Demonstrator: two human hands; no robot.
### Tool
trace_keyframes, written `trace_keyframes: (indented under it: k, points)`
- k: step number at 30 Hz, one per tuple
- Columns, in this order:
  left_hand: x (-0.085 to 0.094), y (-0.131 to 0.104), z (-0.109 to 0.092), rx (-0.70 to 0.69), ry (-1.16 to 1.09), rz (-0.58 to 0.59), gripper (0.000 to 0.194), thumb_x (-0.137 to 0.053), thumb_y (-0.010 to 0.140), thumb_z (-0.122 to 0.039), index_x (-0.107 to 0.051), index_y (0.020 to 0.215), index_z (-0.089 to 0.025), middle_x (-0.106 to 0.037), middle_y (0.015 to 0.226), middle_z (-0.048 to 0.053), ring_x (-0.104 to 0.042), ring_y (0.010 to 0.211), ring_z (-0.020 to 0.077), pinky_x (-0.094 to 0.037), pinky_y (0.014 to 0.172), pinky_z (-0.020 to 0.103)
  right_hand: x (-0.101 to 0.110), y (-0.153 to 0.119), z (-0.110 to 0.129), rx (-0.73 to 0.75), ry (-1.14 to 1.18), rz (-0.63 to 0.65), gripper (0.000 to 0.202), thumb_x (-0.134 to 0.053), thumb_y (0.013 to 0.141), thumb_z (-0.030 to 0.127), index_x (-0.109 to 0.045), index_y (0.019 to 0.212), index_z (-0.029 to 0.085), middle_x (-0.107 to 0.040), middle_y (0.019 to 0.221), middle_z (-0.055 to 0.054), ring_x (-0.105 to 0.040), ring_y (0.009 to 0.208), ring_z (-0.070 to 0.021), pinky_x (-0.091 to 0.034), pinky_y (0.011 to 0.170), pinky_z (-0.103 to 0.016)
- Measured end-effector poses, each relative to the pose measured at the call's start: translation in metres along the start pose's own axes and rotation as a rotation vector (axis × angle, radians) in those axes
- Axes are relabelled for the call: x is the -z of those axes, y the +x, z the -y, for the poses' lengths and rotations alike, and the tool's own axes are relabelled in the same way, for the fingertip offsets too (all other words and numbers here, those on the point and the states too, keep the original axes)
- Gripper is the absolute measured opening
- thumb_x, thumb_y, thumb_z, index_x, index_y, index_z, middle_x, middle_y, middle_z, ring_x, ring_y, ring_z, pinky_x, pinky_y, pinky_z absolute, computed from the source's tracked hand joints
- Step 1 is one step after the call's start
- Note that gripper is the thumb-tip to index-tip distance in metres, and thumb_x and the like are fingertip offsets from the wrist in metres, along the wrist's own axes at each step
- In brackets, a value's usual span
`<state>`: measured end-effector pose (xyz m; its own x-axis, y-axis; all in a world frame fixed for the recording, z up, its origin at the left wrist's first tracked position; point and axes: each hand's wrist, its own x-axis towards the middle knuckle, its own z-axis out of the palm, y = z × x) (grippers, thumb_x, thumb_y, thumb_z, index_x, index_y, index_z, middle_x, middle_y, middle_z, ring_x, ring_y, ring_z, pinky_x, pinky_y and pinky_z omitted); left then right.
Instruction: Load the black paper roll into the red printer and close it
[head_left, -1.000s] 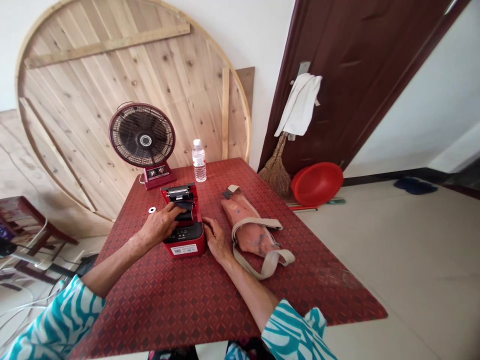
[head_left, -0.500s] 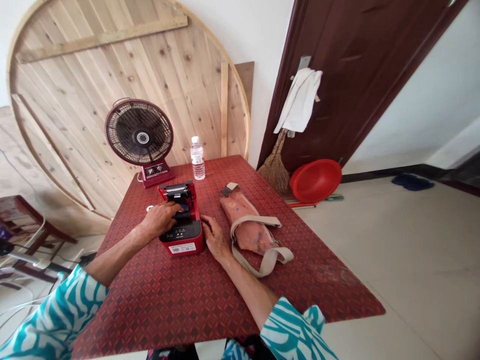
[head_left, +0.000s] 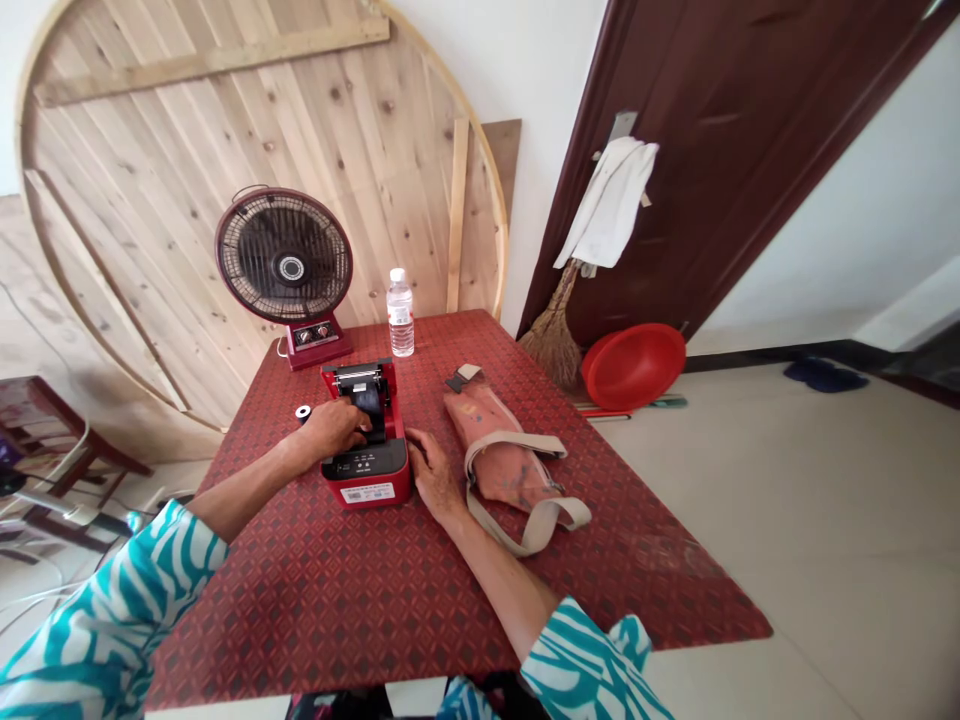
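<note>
A small red-and-black printer (head_left: pixel 371 478) stands on the table with its lid raised, a white label on its front. My left hand (head_left: pixel 330 430) reaches into its compartment from the left, fingers curled together. Whatever those fingertips hold is hidden. Dark sheet-like material (head_left: pixel 367 403) shows inside, beside the fingers and below the raised lid. Against the printer's right side, my right hand (head_left: pixel 435 475) lies with bent fingers, gripping the casing. Just behind my left hand is a small black roll (head_left: pixel 303 413) with a white-ringed end.
A pinkish pouch (head_left: pixel 491 440) with a beige strap lies right of my right hand. Behind the printer stand a fan (head_left: pixel 289 260) and a water bottle (head_left: pixel 400 315). The patterned table (head_left: pixel 637 580) ends at the right above the floor, where a red basin (head_left: pixel 637 365) leans.
My left hand has shifted slightly within the printer, and more dark material shows near the lid. The black roll is more visible. My right hand stays at the printer's side.
</note>
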<state>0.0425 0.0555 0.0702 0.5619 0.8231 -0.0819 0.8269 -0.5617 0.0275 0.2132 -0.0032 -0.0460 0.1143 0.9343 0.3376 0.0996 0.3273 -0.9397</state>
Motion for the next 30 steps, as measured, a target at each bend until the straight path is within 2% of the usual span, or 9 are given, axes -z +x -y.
trace_keyframes:
  k: [4, 7, 10, 15, 18, 21, 24, 27, 30]
  points:
    - [-0.003, -0.016, 0.005, 0.036, -0.16, -0.122, 0.023, -0.056, 0.082, -0.03, -0.074, 0.096, -0.026, -0.073, 0.102, 0.004, -0.065, 0.095, 0.0222, -0.048, 0.084, 0.029, 0.001, 0.0, 0.001, -0.007, -0.005, 0.013, 0.028, -0.044, 0.087, 0.028, -0.063, 0.106, 0.021, -0.066, 0.106, -0.006, -0.06, 0.103, -0.0189, -0.044, 0.094, -0.034]
    - [-0.005, -0.037, 0.011, 0.122, -0.286, -0.287, 0.029, -0.049, 0.086, -0.035, -0.071, 0.101, -0.025, -0.073, 0.102, 0.002, -0.067, 0.092, 0.0189, -0.049, 0.085, 0.027, 0.002, -0.001, 0.002, -0.011, -0.011, 0.031, 0.028, -0.043, 0.087, 0.028, -0.062, 0.107, 0.021, -0.065, 0.107, -0.006, -0.059, 0.104, -0.0184, -0.044, 0.094, -0.033]
    - [-0.005, -0.048, 0.018, 0.233, -0.298, -0.369, 0.03, -0.049, 0.086, -0.035, -0.07, 0.105, -0.025, -0.074, 0.099, 0.002, -0.068, 0.09, 0.0194, -0.049, 0.082, 0.027, 0.003, -0.002, 0.003, -0.023, -0.023, 0.035, 0.028, -0.043, 0.087, 0.028, -0.062, 0.106, 0.021, -0.066, 0.107, -0.006, -0.06, 0.103, -0.0189, -0.044, 0.093, -0.033]
    - [-0.01, -0.038, 0.021, 0.334, -0.26, -0.425, 0.03, -0.053, 0.086, -0.035, -0.07, 0.108, -0.022, -0.073, 0.093, 0.005, -0.068, 0.082, 0.0207, -0.049, 0.074, 0.028, 0.003, -0.002, 0.002, -0.038, -0.038, 0.041, 0.029, -0.043, 0.087, 0.029, -0.062, 0.108, 0.02, -0.065, 0.109, -0.007, -0.059, 0.105, -0.0205, -0.044, 0.093, -0.035]
    - [-0.015, -0.028, 0.02, 0.247, -0.249, -0.436, 0.026, -0.057, 0.085, -0.034, -0.072, 0.101, -0.021, -0.072, 0.095, 0.006, -0.066, 0.084, 0.02, -0.049, 0.076, 0.028, 0.003, -0.002, 0.001, -0.032, -0.038, 0.039, 0.03, -0.043, 0.088, 0.03, -0.062, 0.108, 0.02, -0.065, 0.109, -0.008, -0.059, 0.106, -0.0207, -0.044, 0.094, -0.035]
    - [-0.014, -0.019, 0.019, 0.033, -0.205, -0.33, 0.019, -0.063, 0.081, -0.028, -0.073, 0.096, -0.022, -0.073, 0.096, 0.004, -0.064, 0.091, 0.02, -0.047, 0.085, 0.03, 0.003, -0.002, 0.0, -0.023, -0.035, 0.037, 0.029, -0.044, 0.088, 0.03, -0.062, 0.108, 0.021, -0.065, 0.109, -0.007, -0.059, 0.105, -0.0202, -0.044, 0.093, -0.034]
    - [-0.007, -0.008, 0.017, -0.104, -0.116, -0.127, 0.023, -0.067, 0.077, -0.024, -0.072, 0.099, -0.024, -0.073, 0.1, 0.003, -0.064, 0.097, 0.0209, -0.045, 0.089, 0.03, 0.002, -0.001, -0.002, -0.011, -0.031, 0.027, 0.028, -0.044, 0.087, 0.03, -0.062, 0.107, 0.021, -0.065, 0.108, -0.006, -0.059, 0.104, -0.0193, -0.044, 0.093, -0.033]
    - [-0.001, 0.007, 0.011, -0.116, -0.036, 0.048, 0.028, -0.067, 0.076, -0.024, -0.071, 0.103, -0.028, -0.072, 0.108, 0.002, -0.064, 0.102, 0.0211, -0.046, 0.087, 0.027, 0.001, -0.001, -0.002, -0.009, -0.02, 0.023, 0.027, -0.044, 0.087, 0.03, -0.062, 0.105, 0.021, -0.065, 0.106, -0.006, -0.059, 0.103, -0.0189, -0.044, 0.093, -0.033]
    - [0.002, 0.017, 0.001, -0.075, 0.049, 0.136, 0.031, -0.066, 0.076, -0.026, -0.069, 0.106, -0.027, -0.071, 0.109, 0.004, -0.065, 0.103, 0.0234, -0.048, 0.082, 0.027, 0.001, 0.0, -0.003, -0.026, -0.009, 0.033, 0.028, -0.044, 0.087, 0.029, -0.062, 0.107, 0.02, -0.065, 0.108, -0.007, -0.059, 0.105, -0.0194, -0.043, 0.095, -0.034]
